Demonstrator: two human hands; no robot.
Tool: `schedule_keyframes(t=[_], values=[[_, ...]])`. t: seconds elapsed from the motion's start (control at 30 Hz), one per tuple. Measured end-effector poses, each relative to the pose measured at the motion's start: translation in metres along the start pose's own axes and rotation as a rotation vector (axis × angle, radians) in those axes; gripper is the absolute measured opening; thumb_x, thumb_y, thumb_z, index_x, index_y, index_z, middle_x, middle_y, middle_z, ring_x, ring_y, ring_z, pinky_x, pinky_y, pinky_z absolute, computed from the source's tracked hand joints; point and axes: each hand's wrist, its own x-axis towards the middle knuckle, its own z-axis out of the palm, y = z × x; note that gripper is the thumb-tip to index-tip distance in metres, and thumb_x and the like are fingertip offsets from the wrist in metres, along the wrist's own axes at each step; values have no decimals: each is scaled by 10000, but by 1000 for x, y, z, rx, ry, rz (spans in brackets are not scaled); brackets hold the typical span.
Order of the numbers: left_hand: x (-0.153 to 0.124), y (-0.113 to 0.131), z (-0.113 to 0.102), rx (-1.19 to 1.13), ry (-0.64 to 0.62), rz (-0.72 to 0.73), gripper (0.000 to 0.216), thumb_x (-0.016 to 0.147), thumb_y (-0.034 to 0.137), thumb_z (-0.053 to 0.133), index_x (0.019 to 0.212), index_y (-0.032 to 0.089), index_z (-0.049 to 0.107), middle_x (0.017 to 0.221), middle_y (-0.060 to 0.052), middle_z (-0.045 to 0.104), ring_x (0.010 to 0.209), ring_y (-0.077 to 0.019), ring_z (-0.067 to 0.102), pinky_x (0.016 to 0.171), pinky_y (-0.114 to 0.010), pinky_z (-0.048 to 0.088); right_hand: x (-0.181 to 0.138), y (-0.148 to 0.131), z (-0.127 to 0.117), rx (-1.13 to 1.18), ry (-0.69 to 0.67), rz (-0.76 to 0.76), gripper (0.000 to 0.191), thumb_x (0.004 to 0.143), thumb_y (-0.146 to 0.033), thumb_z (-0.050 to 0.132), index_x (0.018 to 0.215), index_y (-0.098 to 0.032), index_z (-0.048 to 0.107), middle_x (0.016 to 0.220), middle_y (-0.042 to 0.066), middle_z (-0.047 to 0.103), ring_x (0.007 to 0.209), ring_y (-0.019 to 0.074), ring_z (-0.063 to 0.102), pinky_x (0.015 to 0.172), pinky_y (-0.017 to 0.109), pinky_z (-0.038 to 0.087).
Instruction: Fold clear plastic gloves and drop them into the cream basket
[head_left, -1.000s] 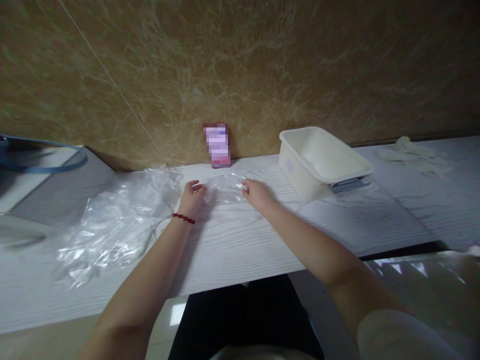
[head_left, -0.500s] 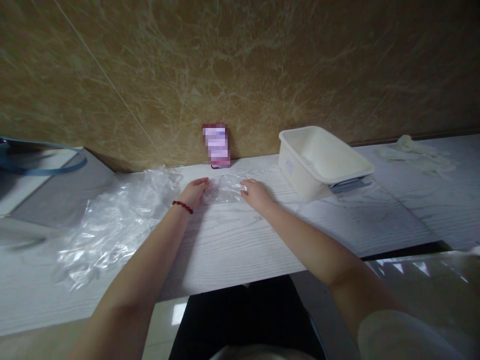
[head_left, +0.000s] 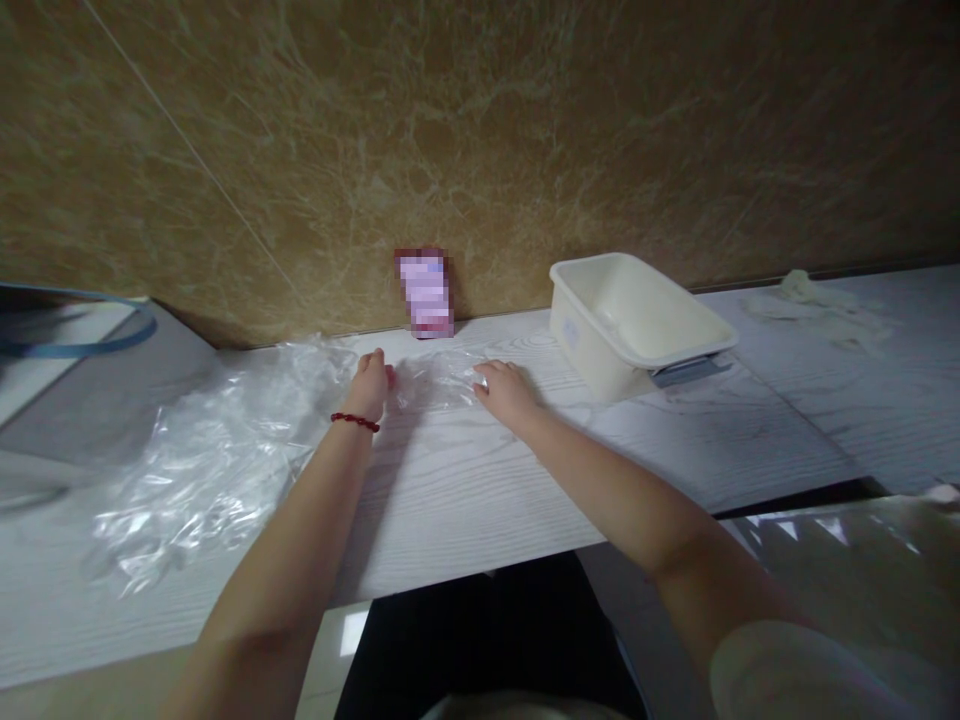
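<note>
A small clear plastic bag (head_left: 439,380) lies crinkled on the table between my two hands. My left hand (head_left: 370,386), with a dark red beaded bracelet at the wrist, is closed at the bag's left end. A small reddish spot shows by its fingers; whether it is a fingertip or another thing, I cannot make out. At the bag's right end my right hand (head_left: 508,392) pinches the film between thumb and fingers. A large heap of clear plastic bags (head_left: 232,440) spreads just left of my left hand and forearm.
A phone (head_left: 426,293) leans upright against the brown marbled wall. Right of my hands, a cream plastic bin (head_left: 600,340) sits tilted on a grey flat item (head_left: 688,371). Pale crumpled gloves (head_left: 814,300) lie further right. A grey box-like object with a blue strap (head_left: 112,344) stands left.
My left hand has shifted slightly left and turned, its fingers drawn in from over the bag. My right hand stays at the bag's right end. The whole view has shifted a little.
</note>
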Motion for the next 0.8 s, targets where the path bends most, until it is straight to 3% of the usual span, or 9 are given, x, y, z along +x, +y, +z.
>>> schedule_keyframes(t=[0.1, 0.3, 0.5, 0.6, 0.7, 0.8], values=[[-5, 4, 4, -232, -49, -158, 190, 830, 304, 350, 923, 168, 444, 749, -46, 537, 692, -123, 568, 716, -274, 466, 1, 3, 2, 16, 13, -16, 313, 782, -244, 520, 1081, -159, 552, 1069, 67, 572, 1008, 170, 465, 902, 291, 316], [-2, -2, 7, -159, -90, 42, 229, 732, 205, 504, 957, 178, 467, 891, -40, 549, 777, -103, 568, 773, -269, 447, 1, 4, 4, -6, -11, 19, 361, 785, -284, 507, 1125, -165, 523, 1120, 84, 532, 1050, 185, 430, 909, 308, 296], [4, -11, -15, 561, -238, 558, 374, 775, 318, 433, 1098, 143, 506, 1103, -117, 535, 1023, -196, 503, 877, -349, 398, 1, 2, 1, -41, -55, 37, 342, 798, -331, 483, 1097, -176, 544, 1100, 83, 524, 1026, 188, 430, 902, 310, 289], [0, -10, -21, 863, -334, 731, 437, 810, 355, 387, 1190, 158, 471, 1227, -130, 470, 1154, -229, 405, 963, -407, 310, 1, 1, 0, -47, -51, 39, 333, 798, -340, 483, 1078, -175, 556, 1079, 83, 527, 1011, 188, 432, 894, 308, 294], [-9, -12, -19, 1074, -450, 784, 445, 831, 377, 359, 1239, 218, 438, 1354, -97, 346, 1269, -284, 228, 995, -516, 195, 0, 0, 0, -57, -47, 51, 319, 791, -351, 490, 1045, -180, 579, 1062, 80, 532, 997, 196, 434, 890, 311, 301], [-15, -18, -15, 1187, -504, 702, 465, 845, 376, 341, 1276, 209, 394, 1390, -122, 276, 1283, -326, 171, 965, -575, 185, 0, -1, 0, -61, -35, 58, 310, 787, -357, 489, 1020, -182, 595, 1034, 74, 536, 974, 199, 435, 886, 313, 311]])
